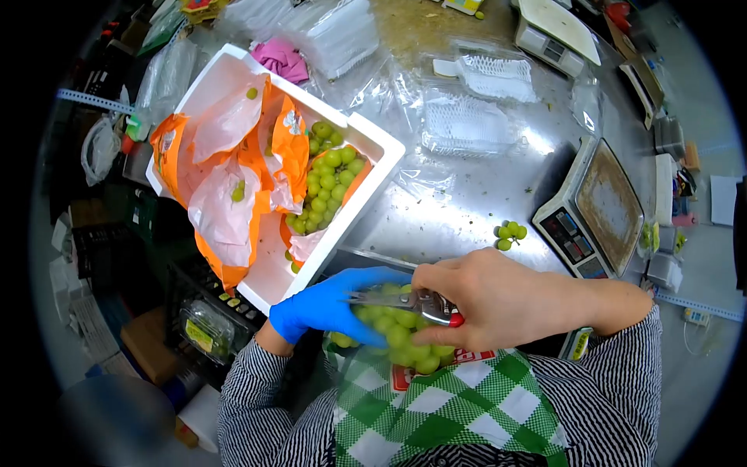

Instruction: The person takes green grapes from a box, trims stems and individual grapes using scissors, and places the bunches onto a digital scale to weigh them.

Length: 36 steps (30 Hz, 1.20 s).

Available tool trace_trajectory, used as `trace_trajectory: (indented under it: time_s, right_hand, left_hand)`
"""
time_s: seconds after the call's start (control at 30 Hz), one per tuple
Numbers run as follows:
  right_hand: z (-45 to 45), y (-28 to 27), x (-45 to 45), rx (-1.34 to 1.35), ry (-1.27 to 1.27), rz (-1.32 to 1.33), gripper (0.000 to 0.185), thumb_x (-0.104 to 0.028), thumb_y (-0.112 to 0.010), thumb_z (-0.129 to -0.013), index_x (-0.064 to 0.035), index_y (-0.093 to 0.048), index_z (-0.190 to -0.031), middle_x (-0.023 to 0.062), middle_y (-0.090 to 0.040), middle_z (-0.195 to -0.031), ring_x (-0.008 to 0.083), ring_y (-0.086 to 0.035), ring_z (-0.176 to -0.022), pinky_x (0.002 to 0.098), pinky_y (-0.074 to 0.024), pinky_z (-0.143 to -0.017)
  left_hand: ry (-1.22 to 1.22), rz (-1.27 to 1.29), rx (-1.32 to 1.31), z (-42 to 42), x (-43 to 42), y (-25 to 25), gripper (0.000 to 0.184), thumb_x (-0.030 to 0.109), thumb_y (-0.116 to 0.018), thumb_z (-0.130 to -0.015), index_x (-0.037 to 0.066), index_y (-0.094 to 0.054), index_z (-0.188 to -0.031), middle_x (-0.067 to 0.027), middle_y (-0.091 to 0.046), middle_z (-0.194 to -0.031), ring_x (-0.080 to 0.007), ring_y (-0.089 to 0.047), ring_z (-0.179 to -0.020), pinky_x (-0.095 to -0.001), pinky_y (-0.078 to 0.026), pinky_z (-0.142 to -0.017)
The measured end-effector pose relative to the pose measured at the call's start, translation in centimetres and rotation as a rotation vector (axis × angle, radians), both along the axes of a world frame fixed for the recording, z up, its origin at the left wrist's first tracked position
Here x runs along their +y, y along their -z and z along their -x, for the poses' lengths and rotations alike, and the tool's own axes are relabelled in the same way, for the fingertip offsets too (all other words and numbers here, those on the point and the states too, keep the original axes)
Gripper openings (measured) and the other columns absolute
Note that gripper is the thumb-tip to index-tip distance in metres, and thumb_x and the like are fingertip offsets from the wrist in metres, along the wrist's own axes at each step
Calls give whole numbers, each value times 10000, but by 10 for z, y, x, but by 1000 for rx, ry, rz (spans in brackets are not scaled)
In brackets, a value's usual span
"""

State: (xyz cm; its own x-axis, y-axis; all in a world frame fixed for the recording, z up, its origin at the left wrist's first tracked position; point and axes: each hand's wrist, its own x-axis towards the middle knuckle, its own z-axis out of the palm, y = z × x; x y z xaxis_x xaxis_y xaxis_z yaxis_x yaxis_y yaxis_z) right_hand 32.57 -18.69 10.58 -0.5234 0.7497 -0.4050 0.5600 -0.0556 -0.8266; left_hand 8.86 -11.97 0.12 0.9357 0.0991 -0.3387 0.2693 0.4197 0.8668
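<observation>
My left hand point(334, 305), in a blue glove, is wrapped round a bunch of green grapes point(401, 335) in front of the checked apron. Bare-skinned, my right hand point(475, 300) grips small scissors point(389, 298) with a red part at the handle. The metal blades lie across the top of the bunch and point toward the glove. Up and to the left, a white foam box point(373, 183) holds more green grapes point(331, 179) and orange and white wrappers point(233, 194).
A small grape cluster point(511, 233) lies on the metal table point(459, 210). To its right stands a scale point(595, 210), with another scale point(556, 35) at the back. Clear plastic trays point(467, 124) and a pink cloth point(280, 60) lie beyond. A black crate point(202, 311) is at the lower left.
</observation>
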Motion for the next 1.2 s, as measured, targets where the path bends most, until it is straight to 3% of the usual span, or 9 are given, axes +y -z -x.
trace_trajectory:
  time_s: [0.2, 0.4, 0.47, 0.53, 0.6, 0.63, 0.73, 1.0, 1.2]
  right_hand:
    - [7, 14, 15, 29, -78, 18, 352, -247, -696, -805, 35, -569, -973, 236, -624, -716, 422, -619, -662, 482, -491, -633]
    - [13, 17, 52, 108, -22, 179, 366, -279, -702, -810, 11, -599, -1007, 142, -624, -720, 263, -637, -646, 393, -500, -612]
    - [19, 1, 94, 253, 263, 338, 353, -273, -712, -819, -9, -622, -1035, 108, -616, -752, 182, -627, -696, 345, -499, -622]
    - [26, 15, 123, 268, 323, -195, 348, -231, -714, -827, -10, -625, -1081, 132, -635, -811, 222, -644, -720, 355, -514, -640]
    - [31, 42, 146, 31, 203, -923, 359, -190, -714, -828, -8, -613, -1120, 151, -637, -845, 274, -641, -727, 362, -525, -680]
    - [28, 38, 144, -48, 56, -869, 393, -157, -720, -788, 6, -605, -1127, 152, -643, -904, 317, -636, -774, 368, -527, -717]
    - [16, 25, 133, 148, -496, -848, 395, -131, -719, -721, 7, -609, -1075, 113, -614, -886, 281, -610, -731, 356, -509, -672]
    - [-7, 28, 94, -117, -720, -1073, 219, -112, -629, -684, -13, -593, -875, 16, -458, -711, 145, -501, -604, 281, -417, -549]
    - [-11, 21, 87, -221, -773, -1158, 163, -133, -626, -658, -22, -578, -767, 15, -452, -699, 142, -508, -633, 270, -417, -583]
  left_hand:
    - [-112, -49, 56, 17, -16, 2, 774, 173, -826, -705, 55, -485, -1389, -107, -563, -1331, -191, -518, -1225, -363, -398, -1070]
    - [-272, -31, 67, 37, -26, 1, 812, 185, -829, -673, 57, -479, -1394, -101, -539, -1347, -201, -498, -1245, -365, -382, -1079]
    - [-345, -39, 13, 46, -32, 9, 826, 186, -831, -660, 56, -478, -1395, -101, -536, -1345, -206, -494, -1248, -367, -374, -1085]
    - [-382, -16, 19, 49, -32, 8, 881, 212, -859, -613, 34, -475, -1386, -107, -545, -1349, -210, -510, -1245, -374, -366, -1098]
    - [-411, -13, 9, 53, -33, 6, 890, 215, -862, -603, 35, -478, -1385, -106, -548, -1342, -214, -514, -1239, -377, -364, -1099]
    - [-426, -26, -6, 56, -32, 6, 870, 205, -852, -616, 48, -483, -1387, -101, -547, -1333, -216, -511, -1235, -377, -367, -1094]
    - [-445, -87, -24, 60, -30, 8, 874, 220, -857, -601, 46, -493, -1375, -103, -559, -1315, -221, -522, -1219, -379, -377, -1087]
    - [-355, -55, -32, 49, -16, 5, 901, 222, -869, -562, 22, -497, -1358, -115, -568, -1318, -219, -539, -1208, -375, -388, -1085]
    - [-276, -86, -64, 41, -10, 10, 865, 223, -861, -620, 42, -482, -1377, -108, -583, -1302, -210, -553, -1186, -367, -411, -1061]
